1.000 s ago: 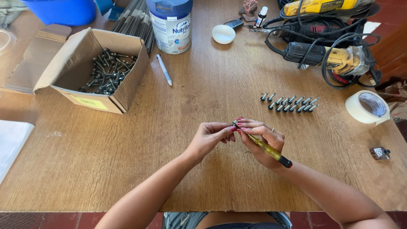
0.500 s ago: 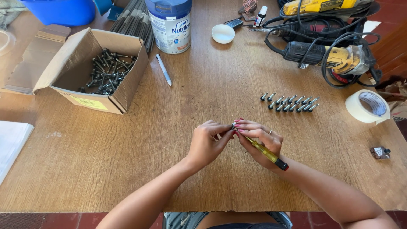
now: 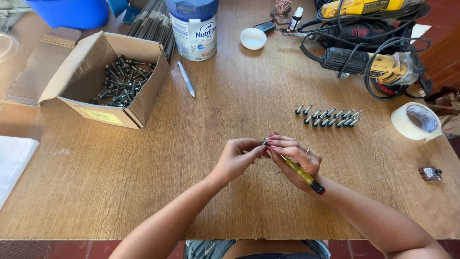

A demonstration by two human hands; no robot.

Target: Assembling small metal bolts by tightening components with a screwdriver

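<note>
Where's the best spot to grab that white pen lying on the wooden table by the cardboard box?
Likely the middle of the white pen, pinched across its thin barrel from above. It lies flat on the wooden table, angled, with bare wood on both long sides, between the cardboard box and the tin.

At the centre of the frame, the left hand point(image 3: 238, 157) and right hand point(image 3: 294, 156) meet over a wooden table point(image 3: 143, 192), fingertips pinching a small screw point(image 3: 265, 141). The right hand also grips a yellow-handled screwdriver point(image 3: 302, 173), its dark end pointing toward the lower right. To the right of centre lies a row of screws point(image 3: 328, 116). A cardboard box of screws point(image 3: 117, 79) sits upper left, with a pen point(image 3: 186, 78) beside it and a tin can point(image 3: 194, 29) above. A tape roll point(image 3: 415, 121) lies at the right edge, below power tools with tangled cords point(image 3: 373, 57).
</note>
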